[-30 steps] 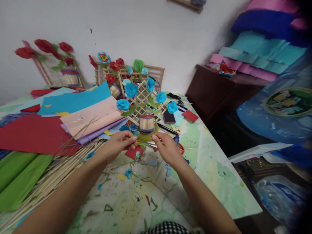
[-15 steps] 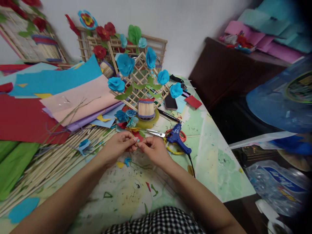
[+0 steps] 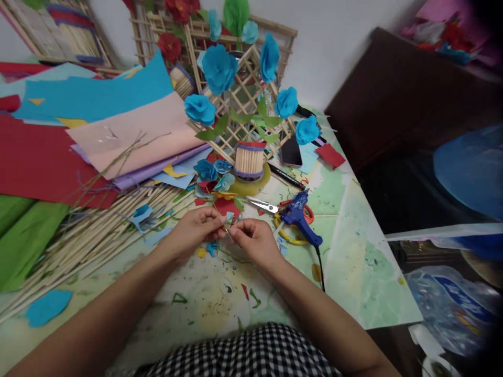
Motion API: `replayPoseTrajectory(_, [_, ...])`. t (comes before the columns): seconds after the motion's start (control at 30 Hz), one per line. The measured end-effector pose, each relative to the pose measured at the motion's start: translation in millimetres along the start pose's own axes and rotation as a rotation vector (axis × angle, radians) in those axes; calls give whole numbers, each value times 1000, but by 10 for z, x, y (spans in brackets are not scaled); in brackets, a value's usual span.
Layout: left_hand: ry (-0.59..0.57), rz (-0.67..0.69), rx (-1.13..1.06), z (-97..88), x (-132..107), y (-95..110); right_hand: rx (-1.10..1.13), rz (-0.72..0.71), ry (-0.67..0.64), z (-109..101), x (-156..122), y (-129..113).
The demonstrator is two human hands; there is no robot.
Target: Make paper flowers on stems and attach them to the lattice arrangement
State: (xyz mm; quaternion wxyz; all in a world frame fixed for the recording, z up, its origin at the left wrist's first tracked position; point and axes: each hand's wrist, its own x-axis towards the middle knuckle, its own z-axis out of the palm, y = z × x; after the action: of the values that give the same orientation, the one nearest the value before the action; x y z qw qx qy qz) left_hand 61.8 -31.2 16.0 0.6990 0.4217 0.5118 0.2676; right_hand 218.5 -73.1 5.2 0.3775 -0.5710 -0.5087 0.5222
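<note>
My left hand (image 3: 202, 226) is closed in a pinch on a thin brownish stem (image 3: 228, 231). From the other side, the fingertips of my right hand (image 3: 255, 236) pinch the stem's near end, almost touching the left ones. A small light blue scrap of paper (image 3: 230, 215) shows just above the fingertips; I cannot tell whether it is joined to the stem. Beyond the hands lie blue paper flowers (image 3: 206, 170) and scissors (image 3: 264, 204). A blue hot glue gun (image 3: 301, 217) rests right of my right hand, on a yellow roll of tape.
A lattice of sticks (image 3: 247, 112) with blue paper flowers and a small stick pot (image 3: 249, 159) stands behind. At left lie a pile of thin sticks (image 3: 102, 230) and coloured paper sheets (image 3: 98, 104). A phone (image 3: 291, 152) lies at back right, near the table edge.
The view has tilted down and shifted left, so the table things appear higher and further right. Both hands stay together in a pinch, and the thin stem between them shows more clearly.
</note>
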Motion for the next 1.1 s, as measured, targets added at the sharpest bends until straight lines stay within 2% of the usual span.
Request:
replayPoseTrajectory(0.13, [-6,34,15,-4,4,-34,-76,-4,39,7,-38,-25])
replayPoseTrajectory(0.3, [-4,63,44,-4,-8,-28,-182,-87,71,2,-74,-53])
replayPoseTrajectory(0.47, [-49,91,-38,0,-37,-20,-63,-30,108,-13,-73,-91])
replayPoseTrajectory(0.6, [-74,73,3,0,-53,-43,25,17,106,-15,-61,-131])
replayPoseTrajectory(0.73, [-50,48,46,-8,-42,-77,24,37,95,-8,-61,-134])
replayPoseTrajectory(0.93, [16,26,-48,-38,3,-38,-115,51,75,-133,-50,-152])
replayPoseTrajectory(1.1, [14,14,-84,-43,-6,-3,-22,53,75,-210,-31,-177])
